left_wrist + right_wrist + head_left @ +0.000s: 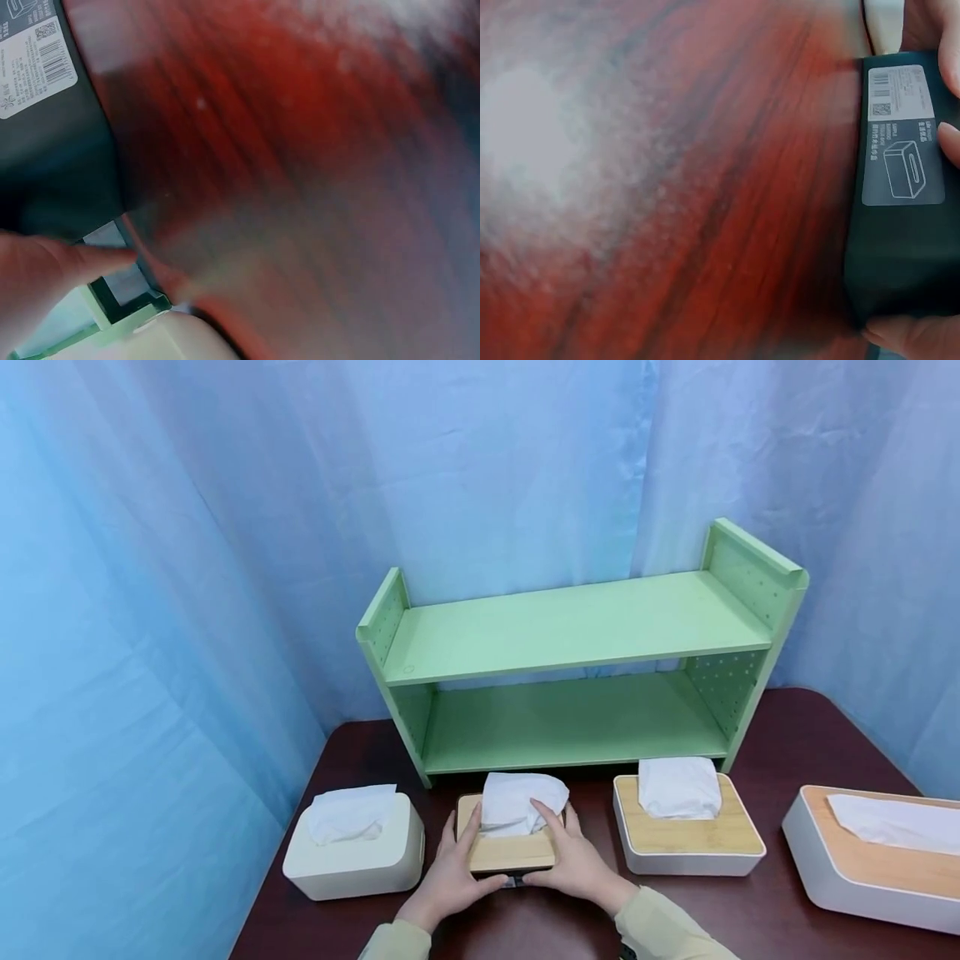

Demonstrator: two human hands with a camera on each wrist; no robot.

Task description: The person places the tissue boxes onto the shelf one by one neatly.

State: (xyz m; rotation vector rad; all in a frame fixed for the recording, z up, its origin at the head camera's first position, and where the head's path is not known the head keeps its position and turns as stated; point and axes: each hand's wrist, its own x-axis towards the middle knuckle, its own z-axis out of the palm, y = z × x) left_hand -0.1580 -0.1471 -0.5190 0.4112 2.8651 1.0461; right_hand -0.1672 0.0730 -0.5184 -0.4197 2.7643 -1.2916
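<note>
Both hands hold a black tissue box (504, 857) with a light wooden lid, in the middle of the row on the table. A white tissue (517, 802) sticks up out of its top. My left hand (447, 878) grips the left side and front, thumb along the front face. From the right, my right hand (579, 867) grips it, its index finger over the lid beside the tissue. The box's dark front (60, 161) shows in the left wrist view. A printed label (904, 136) on that front faces the right wrist camera.
Just behind stands a green two-tier shelf (577, 627). A white tissue box (352, 852) sits to the left. To the right are a white box with a wooden lid (686, 839) and a longer one (885, 868). Blue curtains (480, 468) hang behind the dark red table (525, 931).
</note>
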